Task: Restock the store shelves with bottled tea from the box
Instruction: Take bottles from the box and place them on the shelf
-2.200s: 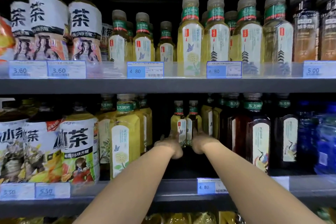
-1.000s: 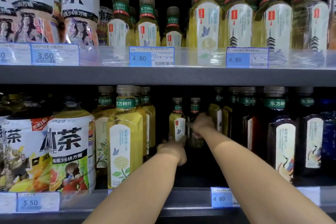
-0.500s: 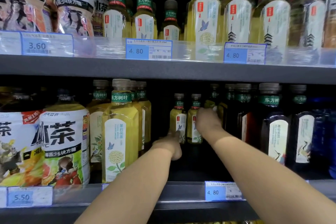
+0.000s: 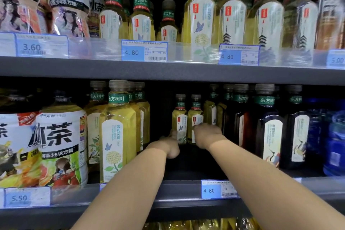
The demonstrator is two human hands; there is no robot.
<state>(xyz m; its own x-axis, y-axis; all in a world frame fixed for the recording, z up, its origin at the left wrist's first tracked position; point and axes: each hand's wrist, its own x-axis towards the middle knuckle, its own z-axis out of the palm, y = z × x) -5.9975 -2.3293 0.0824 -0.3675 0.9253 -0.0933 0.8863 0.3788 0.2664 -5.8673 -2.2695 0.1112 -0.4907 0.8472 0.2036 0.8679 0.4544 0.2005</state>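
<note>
Reaching deep into the lower shelf (image 4: 177, 209), I had both arms stretched to the back of the empty lane btwn the big yellow jasmine bottles (image 4: 117, 136) on my left and the dark tea bottles (image 4: 268, 129) on my right. My left hand (image 4: 170, 145) sat at the base of the left small tea bottle (image 4: 180, 119), fingers curled round its lower side; my right hand (image 4: 206, 134) lay against the right small tea bottle (image 4: 196, 117) w/ fingers wrapped on the label — both looked closed on their bottles, tho the far sides were hidden. The two stood upright, side by side, touching or nearly so, well back from the shelf edge. Box wasn't in view. Risks as I judged them: tipping one small bottle into the other if I pushed high rather than low, or my right forearm brushing the dark bottles just beside it — and a blind grip back there could slip.
</note>
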